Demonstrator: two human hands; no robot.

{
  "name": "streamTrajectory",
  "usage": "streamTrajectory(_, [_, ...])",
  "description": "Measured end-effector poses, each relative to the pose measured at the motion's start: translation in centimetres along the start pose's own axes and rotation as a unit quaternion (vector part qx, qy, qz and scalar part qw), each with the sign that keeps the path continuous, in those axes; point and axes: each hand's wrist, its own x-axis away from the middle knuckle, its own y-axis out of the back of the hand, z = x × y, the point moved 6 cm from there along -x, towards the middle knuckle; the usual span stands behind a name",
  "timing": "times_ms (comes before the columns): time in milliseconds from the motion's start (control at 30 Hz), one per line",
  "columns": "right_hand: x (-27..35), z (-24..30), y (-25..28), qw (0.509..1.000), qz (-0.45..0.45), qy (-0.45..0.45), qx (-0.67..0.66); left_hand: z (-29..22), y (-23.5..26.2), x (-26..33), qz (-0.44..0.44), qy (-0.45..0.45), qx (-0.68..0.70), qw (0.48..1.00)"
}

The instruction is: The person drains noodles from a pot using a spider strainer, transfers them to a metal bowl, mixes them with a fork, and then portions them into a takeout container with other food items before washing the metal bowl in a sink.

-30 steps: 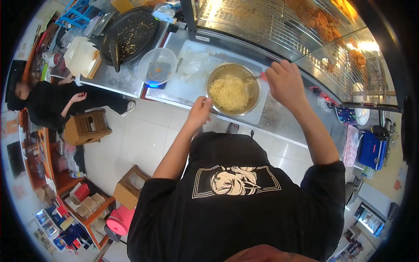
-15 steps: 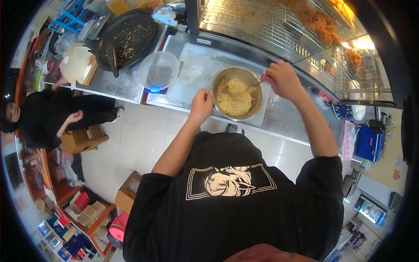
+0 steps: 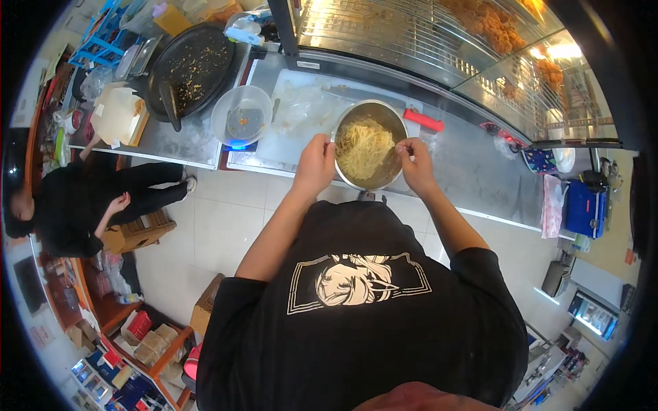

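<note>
1. Bowl (image 3: 396,114), metal w/ noodles (image 3: 363,145), sat on steel counter (image 3: 473,171), far side.
2. Left hand (image 3: 314,164) curled, gripped bowl's left rim.
3. Right hand (image 3: 415,163) pinched bowl's right rim, fingers closed.

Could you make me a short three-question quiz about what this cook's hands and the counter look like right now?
1. True or false: both hands are at the rim of the metal bowl of noodles.
2. Which hand is on the side of the bowl nearer the red-handled tool? A) left hand B) right hand
3. What stands on the counter just to the left of the metal bowl?

Key
1. True: the left hand and right hand each touch the rim.
2. B.
3. A clear plastic bowl, and beyond it a big black round pan.
</note>
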Motion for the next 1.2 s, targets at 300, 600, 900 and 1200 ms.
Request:
streamTrajectory(300, [0.8,15.2,4.4,0.879,-0.022,0.352,0.322,5.2,-0.1,-0.6,-0.012,0.076,0.042,0.996])
streamTrajectory(600, [-3.1,21.9,3.7,0.691,0.137,0.462,0.538,5.6,-0.2,3.5,-0.007,0.267,0.186,0.946])
streamTrajectory(900, [-8.1,5.8,-5.1,0.866,0.227,0.323,0.306,4.7,-1.2,3.3,0.012,0.253,0.223,0.941])
streamTrajectory(1200, [-7.0,0.9,1.3,0.877,0.159,0.204,0.405,5.9,-2.2,3.4,-0.01,0.22,0.175,0.96])
